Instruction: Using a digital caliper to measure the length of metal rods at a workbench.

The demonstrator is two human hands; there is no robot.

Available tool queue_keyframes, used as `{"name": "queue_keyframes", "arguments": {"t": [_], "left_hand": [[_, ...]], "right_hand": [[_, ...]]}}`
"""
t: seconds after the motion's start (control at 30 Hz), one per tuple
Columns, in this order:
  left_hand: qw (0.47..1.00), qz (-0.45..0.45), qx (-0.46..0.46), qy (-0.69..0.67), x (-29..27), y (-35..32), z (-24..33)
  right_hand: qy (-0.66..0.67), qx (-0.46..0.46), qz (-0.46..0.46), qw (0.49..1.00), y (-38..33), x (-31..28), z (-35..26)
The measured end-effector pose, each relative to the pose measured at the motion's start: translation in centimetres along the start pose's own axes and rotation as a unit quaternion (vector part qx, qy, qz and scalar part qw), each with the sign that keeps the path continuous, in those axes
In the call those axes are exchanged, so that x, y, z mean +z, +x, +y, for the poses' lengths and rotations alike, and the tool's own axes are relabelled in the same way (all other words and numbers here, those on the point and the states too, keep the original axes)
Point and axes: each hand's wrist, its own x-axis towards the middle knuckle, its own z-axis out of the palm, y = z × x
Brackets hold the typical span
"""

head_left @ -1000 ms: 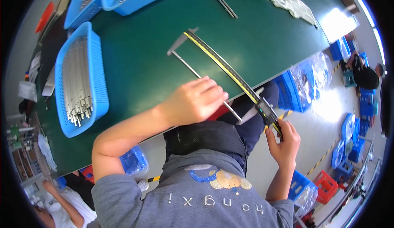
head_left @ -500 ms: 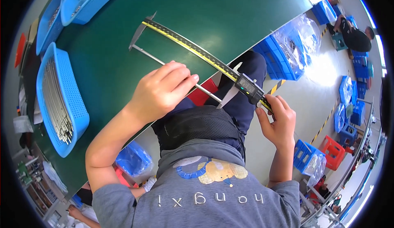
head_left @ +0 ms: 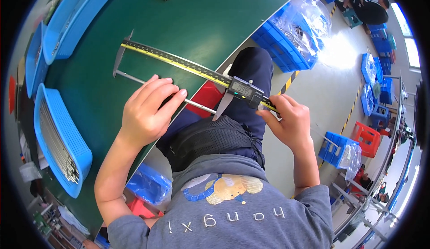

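Left hand (head_left: 148, 112) fingers pinching thin rod (head_left: 134, 77), right hand (head_left: 289, 125) gripping caliper (head_left: 197, 72) overhanging table edge (head_left: 204, 85)

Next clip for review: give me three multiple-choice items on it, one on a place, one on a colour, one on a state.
1. Where does the basket of metal rods sit?
A. table's left side B. on the floor C. on the lap
2. What colour is the table top?
A. red B. green C. white
3. What is the right hand doing?
A. hanging free B. gripping the caliper's end C. resting on the basket

Answers:
1. A, basket lies left on the table.
2. B, its surface is green.
3. B, right hand closes on the caliper; left hand holds the rod.
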Motion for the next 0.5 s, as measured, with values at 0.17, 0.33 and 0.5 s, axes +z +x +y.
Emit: {"name": "queue_keyframes", "arguments": {"t": [0.17, 0.33, 0.5], "left_hand": [[1.0, -0.006, 0.003, -0.01, -0.21, 0.07, 0.19], [1.0, -0.017, -0.011, -0.017, -0.37, -0.29, 0.29], [1.0, -0.011, -0.008, -0.021, 0.02, -0.25, 0.12]], "right_hand": [[-0.009, -0.008, -0.007, 1.0, -0.29, 0.07, 0.0], [-0.01, -0.012, -0.022, 1.0, -0.11, -0.55, -0.76], [-0.016, -0.004, -0.032, 0.999, -0.26, -0.55, -0.62]]}}
